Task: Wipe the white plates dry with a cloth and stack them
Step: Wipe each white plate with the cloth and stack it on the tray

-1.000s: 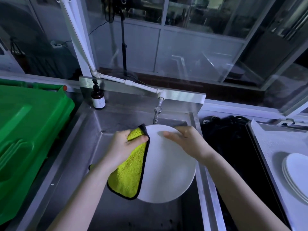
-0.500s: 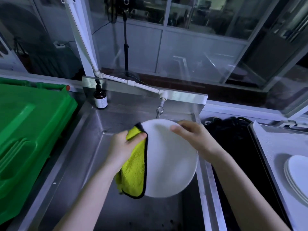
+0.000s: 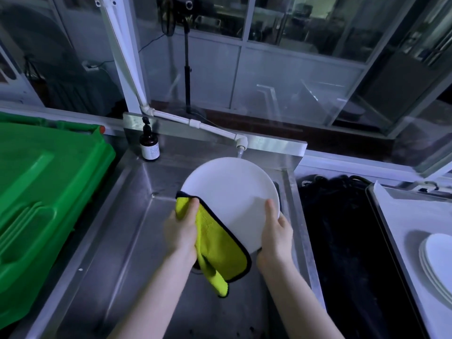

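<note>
Head view: gripping the white plate (image 3: 232, 192) at its near right rim with the right hand (image 3: 276, 237), thumb lying on the face, other fingers hidden behind, tilting it over the steel sink (image 3: 132, 216), likely for draining into the basin; pinching the yellow cloth (image 3: 220, 243) against the near left rim with the left hand (image 3: 181, 232); sitting on the tray (image 3: 401, 216) at right, well apart, a stack of plates (image 3: 440, 255), presumably dried

At frame centre, over the steel sink (image 3: 122, 228), the left grip (image 3: 182, 231) pinches a yellow-green cloth (image 3: 220, 245) against the lower left of a white plate (image 3: 232, 192). The right grip (image 3: 275, 233) holds the plate's lower right rim, thumb on its face. A stack of plates (image 3: 437, 255) lies on the bench (image 3: 401, 216) at the right edge.
</note>
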`<action>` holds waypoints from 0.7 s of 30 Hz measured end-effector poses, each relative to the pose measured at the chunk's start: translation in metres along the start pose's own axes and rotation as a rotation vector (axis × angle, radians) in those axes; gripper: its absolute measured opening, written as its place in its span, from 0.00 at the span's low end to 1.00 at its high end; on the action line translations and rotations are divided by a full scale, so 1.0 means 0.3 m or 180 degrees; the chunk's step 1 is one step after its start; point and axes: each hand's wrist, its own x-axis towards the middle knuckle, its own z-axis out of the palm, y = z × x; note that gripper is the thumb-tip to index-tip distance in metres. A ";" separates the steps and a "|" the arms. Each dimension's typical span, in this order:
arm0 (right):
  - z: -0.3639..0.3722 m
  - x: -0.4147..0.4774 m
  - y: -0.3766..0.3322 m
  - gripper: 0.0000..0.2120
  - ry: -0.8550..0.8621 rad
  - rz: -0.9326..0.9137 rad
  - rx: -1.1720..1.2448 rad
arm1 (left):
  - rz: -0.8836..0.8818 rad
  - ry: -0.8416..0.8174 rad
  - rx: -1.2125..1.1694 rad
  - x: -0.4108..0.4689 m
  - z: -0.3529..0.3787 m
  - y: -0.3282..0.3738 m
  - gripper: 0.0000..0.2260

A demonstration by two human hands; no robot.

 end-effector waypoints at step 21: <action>-0.136 -0.014 -0.091 0.21 -0.2059 -0.5196 -0.4093 | -0.0529 -0.1055 0.0081 0.152 -0.063 0.177 0.13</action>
